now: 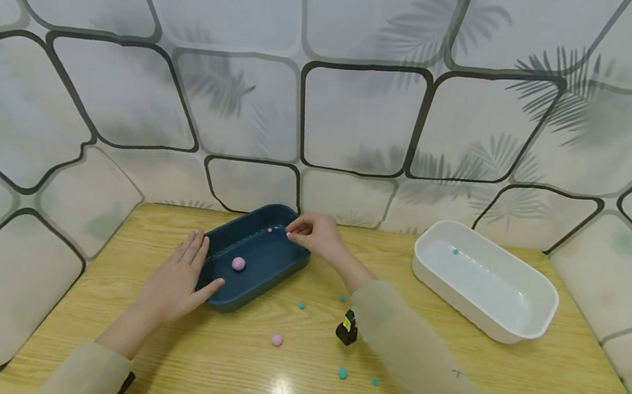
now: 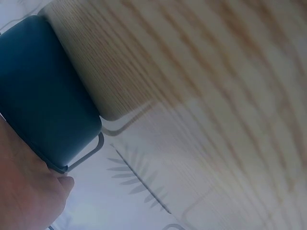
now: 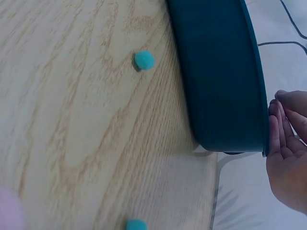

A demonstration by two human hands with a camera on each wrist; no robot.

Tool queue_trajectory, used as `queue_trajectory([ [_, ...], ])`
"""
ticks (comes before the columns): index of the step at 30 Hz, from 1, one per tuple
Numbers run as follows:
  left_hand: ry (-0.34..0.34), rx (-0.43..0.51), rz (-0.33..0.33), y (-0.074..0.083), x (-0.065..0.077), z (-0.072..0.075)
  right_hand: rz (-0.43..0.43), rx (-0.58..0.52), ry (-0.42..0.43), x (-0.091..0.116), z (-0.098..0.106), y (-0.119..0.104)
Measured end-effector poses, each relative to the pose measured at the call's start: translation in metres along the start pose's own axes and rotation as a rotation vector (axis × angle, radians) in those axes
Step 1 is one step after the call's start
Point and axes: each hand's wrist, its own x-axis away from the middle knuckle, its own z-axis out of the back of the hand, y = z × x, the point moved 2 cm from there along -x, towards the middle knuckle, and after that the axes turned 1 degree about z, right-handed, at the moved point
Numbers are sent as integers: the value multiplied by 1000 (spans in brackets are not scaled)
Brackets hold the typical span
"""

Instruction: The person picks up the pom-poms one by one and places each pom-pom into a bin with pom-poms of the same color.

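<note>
A dark blue tray (image 1: 249, 286) stands at an angle on the table. My left hand (image 1: 177, 279) rests against its left end, fingers straight and thumb over the near rim. Over the tray's right end my right hand (image 1: 317, 239) pinches a tiny pink pompom (image 1: 289, 234) between thumb and fingertips. In the right wrist view the fingertips meet above the rim, and the pompom is hidden. Inside the tray lie a larger pink pompom (image 1: 237, 264) and a tiny pink pompom (image 1: 269, 230).
To the right stands a white tray (image 1: 472, 306) with a teal pompom (image 1: 456, 251) inside. Several teal pompoms, among them one (image 1: 343, 374) near the front, and a pink pompom (image 1: 276, 340) lie on the table. A small black object (image 1: 346, 330) stands beside my right sleeve.
</note>
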Motion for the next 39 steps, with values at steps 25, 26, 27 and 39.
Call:
queue_trajectory([
  [25, 8, -14, -6, 1, -1, 1, -46, -128, 28, 5, 7, 9],
  [26, 7, -14, -6, 1, -1, 1, -42, -131, 30, 6, 9, 10],
  [27, 8, -13, -5, 1, -2, 1, -38, -132, 32, 7, 12, 11],
  [39, 4, -8, -2, 0, 0, 2, -50, -135, -21, 46, 50, 18],
])
